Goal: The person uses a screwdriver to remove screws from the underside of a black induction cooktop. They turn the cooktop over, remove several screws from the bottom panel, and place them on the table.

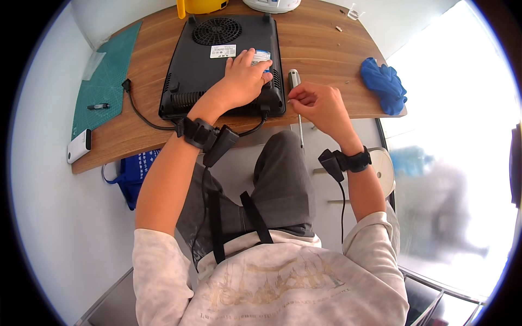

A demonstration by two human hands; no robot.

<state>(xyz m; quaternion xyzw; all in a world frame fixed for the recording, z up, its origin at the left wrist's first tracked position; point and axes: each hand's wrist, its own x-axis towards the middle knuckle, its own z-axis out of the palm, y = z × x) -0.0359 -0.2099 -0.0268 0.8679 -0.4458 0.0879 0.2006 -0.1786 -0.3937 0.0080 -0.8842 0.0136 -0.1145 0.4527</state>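
A black induction cooker [198, 57] lies upside down on the table, its round fan grille [217, 31] at the far end. My left hand [243, 79] rests on its underside with fingers spread, partly covering a blue-and-white label [262, 56]. Just right of the cooker, a screwdriver [294, 79] with a grey handle lies on the table, its shaft sticking out past the front edge. Beside it, my right hand [319, 103] is closed in a pinch above the cooker's near right corner. Whatever is between those fingertips is too small to make out.
The cooker's power cord [142, 117] and plug lie to the left, near a green cutting mat [111, 68] with a pen [98, 106]. A white power bank [80, 145] sits at the left edge, a blue cloth [382, 84] at the right. A yellow container [204, 5] stands at the back.
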